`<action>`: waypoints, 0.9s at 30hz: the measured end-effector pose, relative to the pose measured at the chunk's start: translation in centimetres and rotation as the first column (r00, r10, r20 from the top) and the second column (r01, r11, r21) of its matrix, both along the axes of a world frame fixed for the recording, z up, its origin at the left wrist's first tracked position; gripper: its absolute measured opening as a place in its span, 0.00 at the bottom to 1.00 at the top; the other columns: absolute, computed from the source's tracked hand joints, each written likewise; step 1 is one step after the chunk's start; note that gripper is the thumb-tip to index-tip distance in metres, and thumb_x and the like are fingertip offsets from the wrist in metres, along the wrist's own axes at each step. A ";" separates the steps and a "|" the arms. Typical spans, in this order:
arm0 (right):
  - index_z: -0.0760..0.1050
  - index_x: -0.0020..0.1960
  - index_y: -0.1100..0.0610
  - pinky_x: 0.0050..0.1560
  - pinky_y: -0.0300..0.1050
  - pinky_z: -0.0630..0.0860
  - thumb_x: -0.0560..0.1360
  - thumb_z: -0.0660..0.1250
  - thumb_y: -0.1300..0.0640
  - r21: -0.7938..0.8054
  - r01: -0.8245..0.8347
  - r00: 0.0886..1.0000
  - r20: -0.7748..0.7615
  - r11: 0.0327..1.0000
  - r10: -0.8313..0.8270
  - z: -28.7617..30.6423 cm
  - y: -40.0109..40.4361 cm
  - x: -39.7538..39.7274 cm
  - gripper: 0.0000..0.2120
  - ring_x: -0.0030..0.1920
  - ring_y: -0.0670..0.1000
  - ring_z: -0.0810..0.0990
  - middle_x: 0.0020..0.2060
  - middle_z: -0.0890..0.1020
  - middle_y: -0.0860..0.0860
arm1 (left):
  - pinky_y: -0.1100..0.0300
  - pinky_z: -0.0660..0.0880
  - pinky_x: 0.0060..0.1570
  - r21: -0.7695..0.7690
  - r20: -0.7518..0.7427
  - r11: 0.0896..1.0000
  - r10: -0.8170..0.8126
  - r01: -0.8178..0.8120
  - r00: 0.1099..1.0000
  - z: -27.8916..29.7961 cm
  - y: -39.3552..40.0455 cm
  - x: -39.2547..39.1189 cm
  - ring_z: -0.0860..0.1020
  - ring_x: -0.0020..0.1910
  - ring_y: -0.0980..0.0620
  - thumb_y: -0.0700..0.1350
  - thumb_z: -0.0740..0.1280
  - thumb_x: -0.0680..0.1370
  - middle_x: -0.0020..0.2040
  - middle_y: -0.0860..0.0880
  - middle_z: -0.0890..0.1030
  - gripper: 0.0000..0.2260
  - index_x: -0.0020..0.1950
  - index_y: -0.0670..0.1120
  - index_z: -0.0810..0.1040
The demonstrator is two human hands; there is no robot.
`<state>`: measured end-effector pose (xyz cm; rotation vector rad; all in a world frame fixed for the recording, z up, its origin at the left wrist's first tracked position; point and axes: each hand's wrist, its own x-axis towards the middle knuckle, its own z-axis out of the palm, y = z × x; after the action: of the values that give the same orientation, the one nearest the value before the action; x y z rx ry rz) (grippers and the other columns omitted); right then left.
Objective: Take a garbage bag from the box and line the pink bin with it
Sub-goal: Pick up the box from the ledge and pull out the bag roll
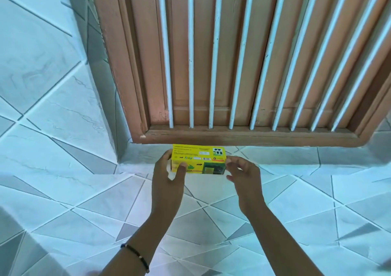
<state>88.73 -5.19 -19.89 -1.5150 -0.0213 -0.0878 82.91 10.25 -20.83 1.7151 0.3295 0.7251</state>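
A small yellow box (198, 159) of garbage bags, with black and green print, is held out in front of me above the tiled floor, just below the foot of a wooden door. My left hand (169, 176) grips its left end, thumb across the front face and fingers behind. My right hand (243, 174) touches the right end with its fingertips, fingers spread. The box looks closed. No garbage bag and no pink bin are in view.
A brown wooden door (243, 64) with white vertical bars (191, 53) fills the upper middle. A tiled wall (42, 64) rises at the left. Pale tiles with grey triangles cover the floor (211, 222). A dark beaded bracelet (135, 256) circles my left wrist.
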 end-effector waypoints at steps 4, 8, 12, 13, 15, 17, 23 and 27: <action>0.77 0.39 0.60 0.42 0.52 0.81 0.75 0.66 0.63 0.242 -0.010 0.990 -0.132 0.970 0.043 -1.0 -0.1 -6.0 0.06 0.43 0.59 0.80 0.43 0.81 0.62 | 0.55 0.70 0.65 -0.190 0.057 0.978 -0.070 0.079 0.996 -1.6 -1.4 -5.7 0.75 0.62 0.57 0.45 0.65 0.77 0.64 0.56 0.75 0.18 0.66 0.55 0.70; 0.75 0.41 0.63 0.44 0.53 0.82 0.74 0.67 0.63 0.272 -0.014 0.977 -0.201 0.962 0.071 -3.4 0.5 -11.4 0.04 0.43 0.61 0.82 0.46 0.81 0.65 | 0.53 0.73 0.62 -0.371 0.094 0.912 -0.151 0.175 0.984 -3.7 -1.5 -11.1 0.79 0.57 0.55 0.46 0.68 0.76 0.58 0.57 0.78 0.20 0.66 0.58 0.68; 0.76 0.51 0.65 0.48 0.55 0.82 0.72 0.69 0.63 0.243 -0.051 0.966 -0.236 0.969 0.110 -5.5 0.9 -16.3 0.09 0.46 0.61 0.84 0.51 0.82 0.64 | 0.53 0.79 0.55 -0.573 0.088 0.800 -0.157 0.179 0.984 -5.4 -0.5 -15.6 0.79 0.51 0.45 0.44 0.66 0.74 0.57 0.40 0.77 0.18 0.60 0.62 0.71; 0.76 0.52 0.65 0.48 0.55 0.82 0.71 0.71 0.62 0.232 -0.069 0.960 -0.248 0.970 0.128 -5.9 0.9 -17.6 0.11 0.46 0.59 0.84 0.51 0.82 0.63 | 0.54 0.79 0.54 -0.600 0.080 0.783 -0.148 0.166 0.986 -5.7 -0.4 -16.8 0.79 0.49 0.46 0.42 0.64 0.76 0.55 0.40 0.77 0.18 0.61 0.61 0.71; 0.76 0.50 0.64 0.47 0.55 0.82 0.68 0.72 0.61 0.201 -0.107 0.949 -0.272 0.974 0.160 -6.4 1.0 -19.8 0.13 0.45 0.58 0.84 0.50 0.82 0.62 | 0.54 0.79 0.54 -0.635 0.070 0.757 -0.144 0.155 0.987 -6.5 -0.3 -18.8 0.79 0.48 0.47 0.39 0.63 0.77 0.54 0.42 0.77 0.20 0.65 0.58 0.70; 0.76 0.48 0.62 0.47 0.55 0.81 0.67 0.72 0.61 0.182 -0.113 0.940 -0.298 0.977 0.164 -6.8 0.8 -21.5 0.12 0.42 0.57 0.84 0.49 0.82 0.62 | 0.53 0.79 0.55 -0.680 0.061 0.718 -0.145 0.148 0.988 -7.1 -0.4 -20.1 0.80 0.48 0.49 0.37 0.62 0.78 0.54 0.45 0.78 0.23 0.69 0.58 0.67; 0.76 0.50 0.65 0.46 0.55 0.82 0.71 0.68 0.68 0.153 -0.127 0.940 -0.296 0.980 0.168 -6.4 -0.6 -24.3 0.07 0.41 0.58 0.84 0.47 0.81 0.61 | 0.49 0.76 0.56 -0.812 0.029 0.572 -0.159 0.116 0.987 -8.0 -1.3 -22.7 0.79 0.47 0.44 0.37 0.62 0.78 0.46 0.49 0.82 0.17 0.63 0.53 0.73; 0.77 0.46 0.63 0.46 0.58 0.82 0.73 0.65 0.70 0.231 -0.138 0.937 -0.286 0.963 0.202 -6.5 -1.1 -24.7 0.05 0.39 0.58 0.83 0.39 0.82 0.56 | 0.52 0.80 0.49 -0.846 0.029 0.525 -0.132 0.095 0.991 -8.3 -1.0 -23.1 0.83 0.40 0.50 0.39 0.62 0.78 0.44 0.49 0.82 0.13 0.61 0.50 0.73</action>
<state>64.08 -6.26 -26.37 -1.2971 0.1026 0.2795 59.76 9.20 -29.17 0.7794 0.4935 0.3142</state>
